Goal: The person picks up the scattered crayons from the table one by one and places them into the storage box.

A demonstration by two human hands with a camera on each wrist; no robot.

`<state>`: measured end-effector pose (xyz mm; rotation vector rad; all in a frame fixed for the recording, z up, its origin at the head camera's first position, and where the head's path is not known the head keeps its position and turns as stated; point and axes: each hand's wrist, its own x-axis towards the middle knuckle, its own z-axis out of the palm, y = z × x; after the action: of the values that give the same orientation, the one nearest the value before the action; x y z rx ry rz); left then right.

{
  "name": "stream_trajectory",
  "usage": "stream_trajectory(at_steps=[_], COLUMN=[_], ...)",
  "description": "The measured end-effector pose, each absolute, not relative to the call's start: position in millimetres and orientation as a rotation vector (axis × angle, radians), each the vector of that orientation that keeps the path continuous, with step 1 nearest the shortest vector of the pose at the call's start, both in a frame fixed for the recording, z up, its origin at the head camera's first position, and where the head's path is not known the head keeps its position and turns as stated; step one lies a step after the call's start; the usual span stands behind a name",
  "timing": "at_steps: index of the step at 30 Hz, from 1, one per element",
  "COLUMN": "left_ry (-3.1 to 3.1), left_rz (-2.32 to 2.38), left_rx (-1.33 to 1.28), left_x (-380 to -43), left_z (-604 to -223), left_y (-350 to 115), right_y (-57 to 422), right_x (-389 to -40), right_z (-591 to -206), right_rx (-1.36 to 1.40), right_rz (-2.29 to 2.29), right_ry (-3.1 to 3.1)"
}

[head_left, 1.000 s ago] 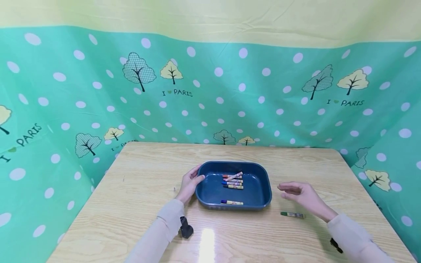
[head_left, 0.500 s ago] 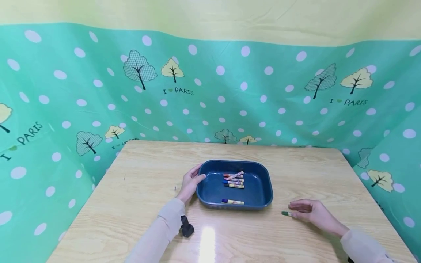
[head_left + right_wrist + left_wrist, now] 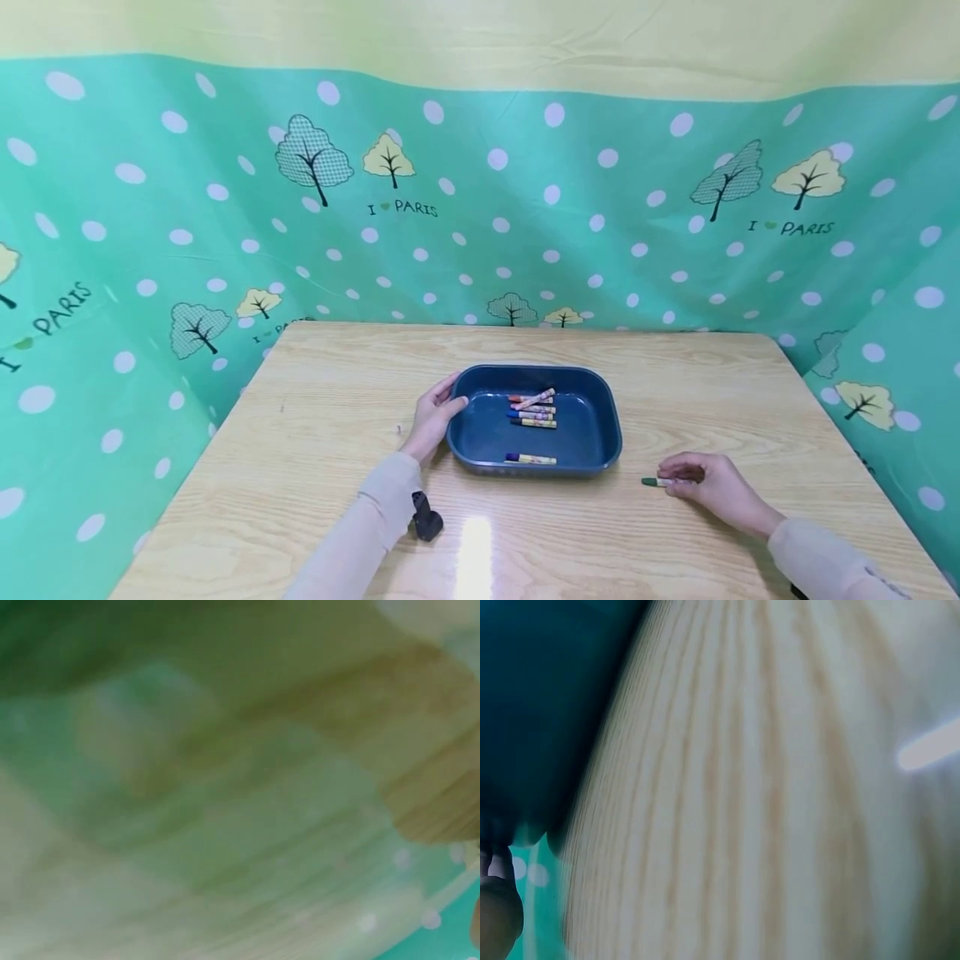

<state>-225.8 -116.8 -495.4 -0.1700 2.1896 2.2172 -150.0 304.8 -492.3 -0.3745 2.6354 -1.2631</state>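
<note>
My left hand (image 3: pixel 430 423) grips the left side of a dark blue plastic tray (image 3: pixel 480 439), with the thumb over its rim. On the right, my right hand (image 3: pixel 716 490) pinches a green crayon (image 3: pixel 652 482) at its wrapped end, low over the table. The green tip points left toward the tray, and the fingers cover part of the wrapper. Inside the tray lie several crayons: a black crayon (image 3: pixel 534 423), a blue one just behind it, a pink one lying across an orange-red one, and a purple crayon (image 3: pixel 531 459) near the front wall.
The wood-grain table (image 3: pixel 337 375) reaches back to a green dotted curtain (image 3: pixel 450 208) printed with trees. A black device (image 3: pixel 427 518) sits at the left wrist. The right wrist view is badly blurred.
My right hand has come down and to the right from above the table and taken hold of the green crayon lying there. My left hand and the tray stay in place.
</note>
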Motion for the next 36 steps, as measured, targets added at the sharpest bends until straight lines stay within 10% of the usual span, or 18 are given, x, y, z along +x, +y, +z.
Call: stream_trajectory(at_steps=[36], left_ry=[2.15], left_rz=[2.257], left_rx=[-0.152], left_x=[-228.2], left_z=[-498.6], left_y=[-116.4], right_y=[270.7], right_x=[-186.4], right_z=[-401.5], right_rx=[-0.275], right_rz=[-1.253], right_ry=[2.787])
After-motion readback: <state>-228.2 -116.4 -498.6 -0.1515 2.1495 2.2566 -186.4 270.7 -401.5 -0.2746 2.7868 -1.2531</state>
